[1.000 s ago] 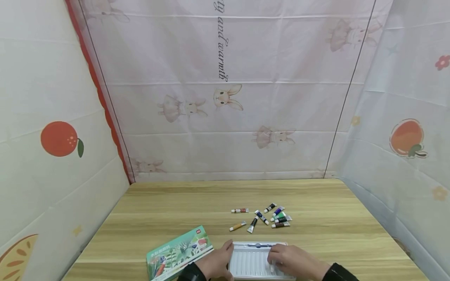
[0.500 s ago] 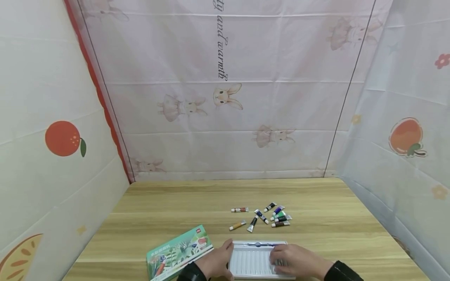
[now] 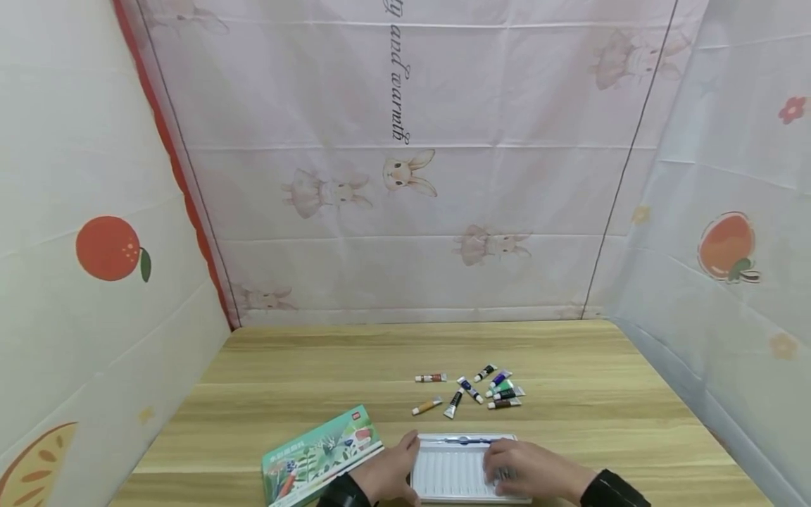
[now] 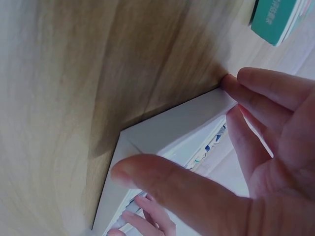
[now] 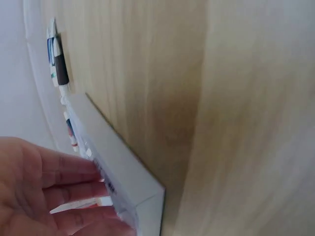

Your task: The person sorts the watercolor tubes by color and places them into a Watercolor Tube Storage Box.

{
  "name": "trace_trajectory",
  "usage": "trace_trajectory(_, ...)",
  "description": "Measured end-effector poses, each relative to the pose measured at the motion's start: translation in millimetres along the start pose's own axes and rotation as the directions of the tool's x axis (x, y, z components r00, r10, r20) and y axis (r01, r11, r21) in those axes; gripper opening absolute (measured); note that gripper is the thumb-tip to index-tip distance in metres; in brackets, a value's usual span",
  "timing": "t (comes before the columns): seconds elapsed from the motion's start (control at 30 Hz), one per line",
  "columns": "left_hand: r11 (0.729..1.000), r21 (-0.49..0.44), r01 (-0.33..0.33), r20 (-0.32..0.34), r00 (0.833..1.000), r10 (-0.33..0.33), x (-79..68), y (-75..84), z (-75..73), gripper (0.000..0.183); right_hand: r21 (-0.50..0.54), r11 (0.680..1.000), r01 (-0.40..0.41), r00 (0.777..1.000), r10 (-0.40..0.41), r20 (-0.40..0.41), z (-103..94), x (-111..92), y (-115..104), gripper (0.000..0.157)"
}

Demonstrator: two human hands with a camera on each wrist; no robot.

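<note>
A white box with a ridged white plastic tray [image 3: 448, 473] lies at the table's front. My left hand [image 3: 394, 470] grips its left end, the thumb [image 4: 142, 172] on the near corner and fingers [image 4: 258, 101] at the far corner. Over the right part of the tray is my right hand [image 3: 529, 470], fingertips down at the ridges. In the right wrist view it holds a small paint tube [image 5: 88, 203] with a white cap and a red band, partly hidden by the fingers. A thin dark-blue brush-like stick [image 3: 465, 441] lies along the tray's far edge.
Behind the tray lie several loose paint tubes, among them an ochre one [image 3: 427, 405], a red-brown one [image 3: 431, 378] and a dark brown one [image 3: 505, 404]. A green illustrated box [image 3: 322, 454] lies slanted beside my left wrist. Printed cloth walls [image 3: 405, 282] enclose the wooden table [image 3: 304, 366].
My right hand has shifted slightly right over the tray and then a little back, staying low at the ridges. My left hand keeps its grip, and the loose tubes lie as before.
</note>
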State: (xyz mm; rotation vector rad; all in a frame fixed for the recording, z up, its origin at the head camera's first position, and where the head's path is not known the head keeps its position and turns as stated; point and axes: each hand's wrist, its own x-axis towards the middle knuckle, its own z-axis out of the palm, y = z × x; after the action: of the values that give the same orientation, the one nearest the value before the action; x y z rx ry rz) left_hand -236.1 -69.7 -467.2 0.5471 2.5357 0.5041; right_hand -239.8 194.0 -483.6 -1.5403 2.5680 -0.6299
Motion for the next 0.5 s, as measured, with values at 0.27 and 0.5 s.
trace_trajectory(0.27, 1.000, 0.012, 0.011, -0.020, 1.000, -0.011, -1.3, 1.2, 0.0, 0.085, -0.019, 1.000, -0.003, 1.000, 0.004, 0.018, 0.3, 4.8, 3.8, 0.013)
trace_trajectory(0.5, 1.000, 0.028, 0.006, -0.013, 1.000, -0.006, -0.9, 1.0, 0.6, 0.084, -0.005, 1.000, 0.006, 1.000, -0.006, 0.021, 0.5, 4.2, 4.1, 0.011)
